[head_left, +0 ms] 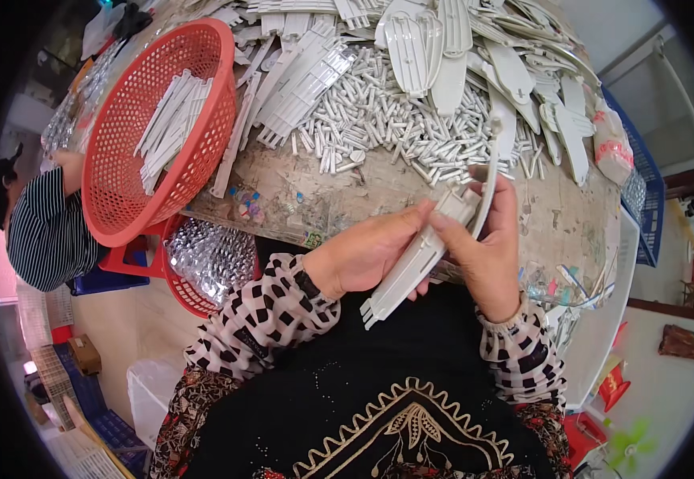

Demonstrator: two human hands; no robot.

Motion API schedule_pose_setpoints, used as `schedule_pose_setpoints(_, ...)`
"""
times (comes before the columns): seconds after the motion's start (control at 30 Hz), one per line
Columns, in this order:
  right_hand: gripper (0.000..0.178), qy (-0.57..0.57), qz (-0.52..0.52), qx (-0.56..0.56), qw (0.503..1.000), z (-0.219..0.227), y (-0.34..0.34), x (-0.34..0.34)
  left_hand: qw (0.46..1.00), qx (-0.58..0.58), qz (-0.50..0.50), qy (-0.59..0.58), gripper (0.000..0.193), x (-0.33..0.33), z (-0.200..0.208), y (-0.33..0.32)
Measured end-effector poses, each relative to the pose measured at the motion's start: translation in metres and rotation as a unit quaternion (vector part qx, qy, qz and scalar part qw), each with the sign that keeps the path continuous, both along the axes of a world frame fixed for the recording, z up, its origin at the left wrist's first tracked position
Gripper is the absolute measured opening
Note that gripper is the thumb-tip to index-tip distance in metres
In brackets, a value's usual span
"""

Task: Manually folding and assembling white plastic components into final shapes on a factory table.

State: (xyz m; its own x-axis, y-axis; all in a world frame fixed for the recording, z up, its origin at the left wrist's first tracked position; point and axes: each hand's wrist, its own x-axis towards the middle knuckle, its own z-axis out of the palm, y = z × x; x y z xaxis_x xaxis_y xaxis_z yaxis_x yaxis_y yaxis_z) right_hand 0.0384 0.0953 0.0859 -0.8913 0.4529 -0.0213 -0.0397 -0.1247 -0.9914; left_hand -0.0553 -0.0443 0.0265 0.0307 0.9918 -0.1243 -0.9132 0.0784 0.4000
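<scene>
A long white slotted plastic piece with prongs at its lower end lies slanted between my hands, above the front edge of the table. My left hand is closed around its middle from the left side. With the thumb on its upper end, my right hand grips the same piece. A curved white plastic strip stands up between the right thumb and fingers, close against the slotted piece. I cannot tell whether the two parts are joined.
Small silver-white cylinders are heaped behind my hands. Flat white oval pieces and slotted white pieces pile up around them. A red basket with white strips stands left, above a lower basket of shiny silver parts. A person's striped sleeve is beside it.
</scene>
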Motion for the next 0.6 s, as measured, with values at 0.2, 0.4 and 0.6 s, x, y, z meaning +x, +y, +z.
schedule_pose_setpoints(0.2, 0.072, -0.066, -0.009, 0.011, 0.998, 0.008, 0.006, 0.027, 0.992, -0.061, 0.081, 0.082, 0.048, 0.013, 0.023, 0.004)
schedule_pose_setpoints(0.4, 0.081, 0.003, -0.029, 0.25, 0.968, -0.016, 0.023, 0.023, 0.993, -0.073, 0.096, 0.001, 0.055, 0.017, 0.025, 0.006)
schedule_pose_setpoints(0.6, 0.076, -0.016, 0.01, 0.305, 0.952, -0.031, 0.03, 0.047, 0.975, -0.102, 0.174, 0.095, 0.061, 0.014, 0.035, 0.006)
